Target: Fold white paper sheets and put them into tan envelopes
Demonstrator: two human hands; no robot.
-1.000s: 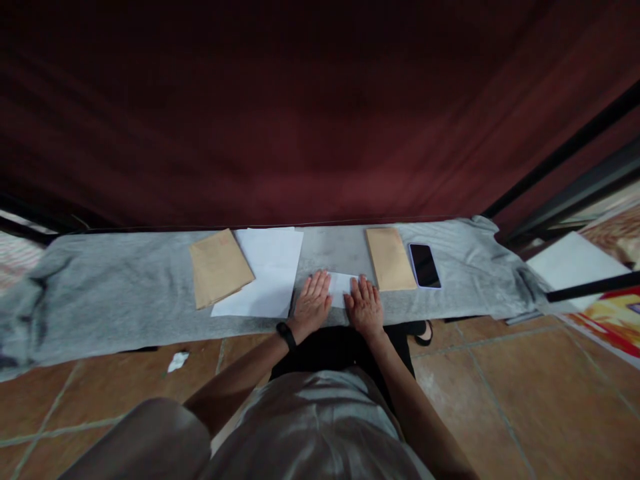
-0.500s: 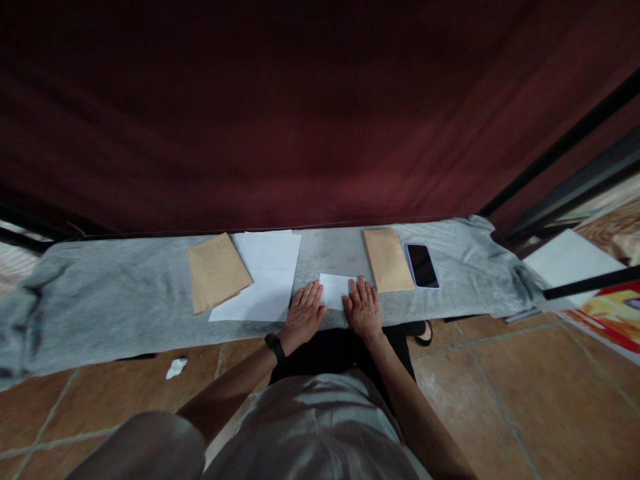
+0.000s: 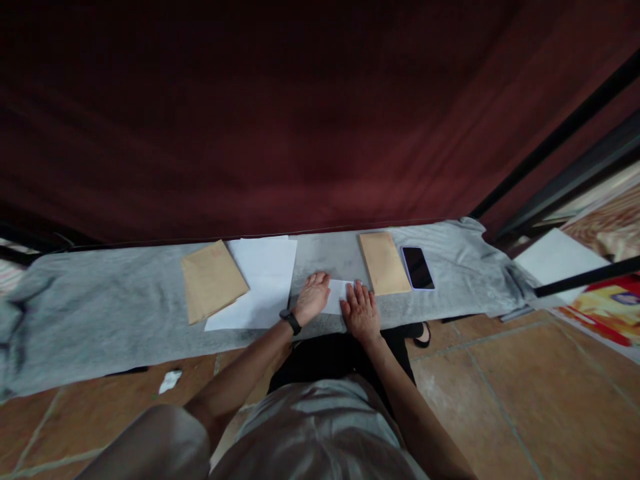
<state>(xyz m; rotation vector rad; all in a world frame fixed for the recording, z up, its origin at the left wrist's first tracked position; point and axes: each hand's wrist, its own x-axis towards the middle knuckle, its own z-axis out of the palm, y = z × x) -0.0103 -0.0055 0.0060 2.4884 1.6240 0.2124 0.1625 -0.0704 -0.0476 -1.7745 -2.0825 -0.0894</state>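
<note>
Right hand flat on small paper, fingers released; left hand touching, grip unclear

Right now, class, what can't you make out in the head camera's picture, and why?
Head view, hidden: how far the small white rectangular paper reaches beneath the left hand and right hand.
Head view, hidden: part of the large white paper sheets, under the tan paper packet.
Head view, cut off by the right edge: the red-and-yellow printed sheet.
Head view, too small: what the white scrap is.
</note>
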